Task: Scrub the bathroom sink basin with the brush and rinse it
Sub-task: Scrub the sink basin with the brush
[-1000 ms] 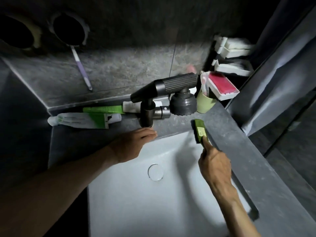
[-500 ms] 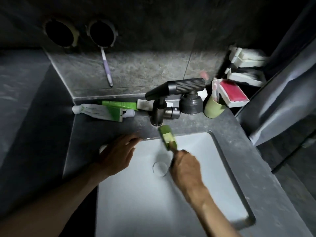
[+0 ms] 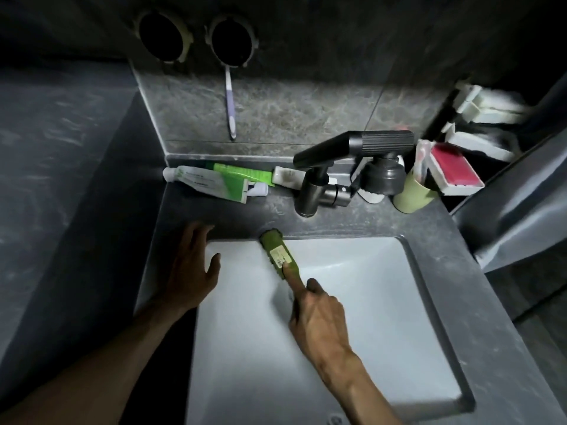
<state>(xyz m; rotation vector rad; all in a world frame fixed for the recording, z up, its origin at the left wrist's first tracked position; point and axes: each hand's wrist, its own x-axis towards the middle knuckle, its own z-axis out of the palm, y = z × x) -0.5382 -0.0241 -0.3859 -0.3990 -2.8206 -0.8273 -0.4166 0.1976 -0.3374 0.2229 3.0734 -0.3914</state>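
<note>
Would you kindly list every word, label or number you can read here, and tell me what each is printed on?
Nothing here reads clearly.
Sticker on the brush: dark print, too small to read.
White-and-green tube: lines of print, blurred.
Green tube behind it: no legible text.
White tube beside the faucet: faint marks, unreadable.

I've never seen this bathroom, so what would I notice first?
The bright white sink fills the lower middle, and the right hand presses a green brush against its back wall. The left hand rests open at its back-left corner, and a dark tap stands behind.
</note>
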